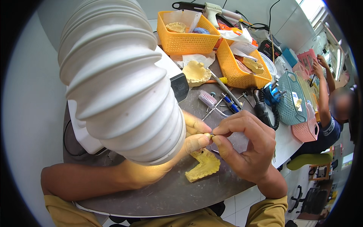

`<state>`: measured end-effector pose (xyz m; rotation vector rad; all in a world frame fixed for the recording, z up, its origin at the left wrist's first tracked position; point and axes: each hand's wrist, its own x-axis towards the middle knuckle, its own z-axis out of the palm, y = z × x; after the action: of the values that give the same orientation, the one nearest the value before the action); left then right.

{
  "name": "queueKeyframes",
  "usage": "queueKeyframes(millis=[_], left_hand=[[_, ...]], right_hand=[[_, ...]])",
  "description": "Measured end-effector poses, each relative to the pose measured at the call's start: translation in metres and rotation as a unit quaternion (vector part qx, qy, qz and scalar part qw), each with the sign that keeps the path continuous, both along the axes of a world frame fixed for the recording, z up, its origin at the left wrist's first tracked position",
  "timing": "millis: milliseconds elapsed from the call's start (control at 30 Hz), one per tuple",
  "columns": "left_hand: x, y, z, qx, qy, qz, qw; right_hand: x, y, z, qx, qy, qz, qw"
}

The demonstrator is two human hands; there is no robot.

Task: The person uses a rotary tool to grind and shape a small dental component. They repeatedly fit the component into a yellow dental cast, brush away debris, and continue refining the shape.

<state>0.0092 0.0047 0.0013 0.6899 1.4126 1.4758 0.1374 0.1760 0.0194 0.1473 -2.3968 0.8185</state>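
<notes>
My left hand (193, 144), partly hidden behind the white hose, pinches a tiny pale, tooth-like piece (207, 135) between thumb and finger. Against it, the thumb and forefinger of my right hand (247, 145) close on a small yellowish bit (212, 136), too small to name exactly. The fingertips of both hands almost meet above the table. Just below them a yellow dental cast (206, 165), curved like a jaw arch, lies on the dark tabletop (151, 195).
A wide ribbed white hose (121, 83) fills the upper left. Beyond my hands lie a clear-handled brush (208, 99), a blue tool (230, 103) and a plaster cast (196, 73). Yellow baskets (189, 42) stand behind, a teal basket (292, 108) at right. Another person's arm (323, 92) is farther right.
</notes>
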Motion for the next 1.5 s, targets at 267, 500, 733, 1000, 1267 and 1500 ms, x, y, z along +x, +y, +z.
queueKeyframes(millis=[267,500,733,1000,1267,1500], left_hand=[[0.002,0.001,-0.002,-0.007,0.036,0.01,0.999],[0.002,0.0,-0.005,0.011,0.015,0.034,0.999],[0.003,0.002,-0.009,0.075,-0.075,0.037,0.994],[0.001,0.003,-0.02,0.115,-0.151,0.038,0.981],[0.002,0.001,-0.033,0.172,-0.135,0.02,0.976],[0.003,0.003,-0.024,0.095,-0.077,0.041,0.992]], right_hand=[[0.006,0.004,0.008,0.008,-0.046,-0.053,0.997],[0.008,0.008,0.001,0.09,-0.218,-0.121,0.964],[0.01,0.023,-0.006,0.225,-0.179,-0.208,0.935],[0.032,0.008,0.017,0.109,-0.094,-0.166,0.976],[0.052,-0.006,0.017,0.164,-0.153,-0.122,0.967],[0.057,-0.008,0.025,0.145,-0.113,-0.106,0.977]])
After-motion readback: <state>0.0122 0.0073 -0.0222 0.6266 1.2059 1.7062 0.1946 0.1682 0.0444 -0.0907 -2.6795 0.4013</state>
